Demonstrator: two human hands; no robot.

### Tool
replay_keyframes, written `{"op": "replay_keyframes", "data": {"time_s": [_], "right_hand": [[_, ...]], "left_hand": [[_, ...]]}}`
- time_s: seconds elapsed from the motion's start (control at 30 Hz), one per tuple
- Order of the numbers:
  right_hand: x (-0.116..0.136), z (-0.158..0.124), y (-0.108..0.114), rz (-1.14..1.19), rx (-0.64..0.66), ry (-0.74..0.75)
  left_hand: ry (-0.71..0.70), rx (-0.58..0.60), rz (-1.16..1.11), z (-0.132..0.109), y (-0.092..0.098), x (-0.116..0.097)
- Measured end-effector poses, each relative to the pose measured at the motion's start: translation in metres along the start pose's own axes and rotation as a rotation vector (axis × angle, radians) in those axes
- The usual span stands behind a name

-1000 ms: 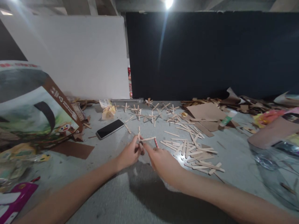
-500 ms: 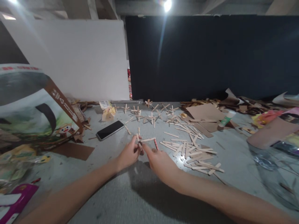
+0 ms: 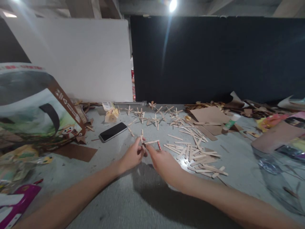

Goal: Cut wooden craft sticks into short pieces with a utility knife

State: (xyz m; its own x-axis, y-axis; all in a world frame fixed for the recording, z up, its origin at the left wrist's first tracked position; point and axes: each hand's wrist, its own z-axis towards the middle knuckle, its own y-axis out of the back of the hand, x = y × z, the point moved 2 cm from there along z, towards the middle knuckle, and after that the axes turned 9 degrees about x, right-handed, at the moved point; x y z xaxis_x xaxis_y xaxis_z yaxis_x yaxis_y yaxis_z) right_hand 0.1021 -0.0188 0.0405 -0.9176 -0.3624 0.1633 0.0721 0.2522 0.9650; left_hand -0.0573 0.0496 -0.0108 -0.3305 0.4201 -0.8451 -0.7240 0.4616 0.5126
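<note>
My left hand [image 3: 131, 156] and my right hand [image 3: 164, 163] meet over the grey table [image 3: 133, 197], both pinched on a small cross of wooden craft sticks [image 3: 145, 142]. One stick points up, another juts right between my fingertips. A thin red and white pen-like object [image 3: 159, 145] sticks up from my right hand's fingers. A loose pile of craft sticks [image 3: 197, 156] lies just right of my right hand. Several finished stick crosses [image 3: 152, 116] lie farther back.
A black phone [image 3: 112, 131] lies left of the hands. A large printed cardboard box [image 3: 35, 105] stands at the left, a magenta packet [image 3: 16, 198] at the lower left. Brown card sheets [image 3: 209, 116], a glue stick [image 3: 230, 122] and clear plastic [image 3: 281, 171] crowd the right.
Both hands stay pinched on the stick cross in nearly the same spot; only the view shifts slightly.
</note>
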Motion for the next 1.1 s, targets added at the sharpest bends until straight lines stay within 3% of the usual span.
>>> {"op": "replay_keyframes", "data": {"time_s": [0.13, 0.4, 0.73, 1.1], "right_hand": [[0.0, 0.002, -0.005, -0.007, 0.0, -0.004], [-0.012, -0.002, 0.022, 0.007, -0.075, 0.077], [0.001, 0.003, -0.007, 0.017, 0.013, -0.029], [-0.01, -0.001, 0.025, 0.049, -0.055, 0.048]], "left_hand": [[0.009, -0.014, -0.014, 0.001, 0.0, 0.001], [-0.051, 0.029, 0.034, 0.0, -0.001, 0.002], [-0.034, -0.041, 0.007, 0.002, -0.001, 0.001], [-0.049, 0.019, 0.02, -0.001, -0.003, -0.002]]}}
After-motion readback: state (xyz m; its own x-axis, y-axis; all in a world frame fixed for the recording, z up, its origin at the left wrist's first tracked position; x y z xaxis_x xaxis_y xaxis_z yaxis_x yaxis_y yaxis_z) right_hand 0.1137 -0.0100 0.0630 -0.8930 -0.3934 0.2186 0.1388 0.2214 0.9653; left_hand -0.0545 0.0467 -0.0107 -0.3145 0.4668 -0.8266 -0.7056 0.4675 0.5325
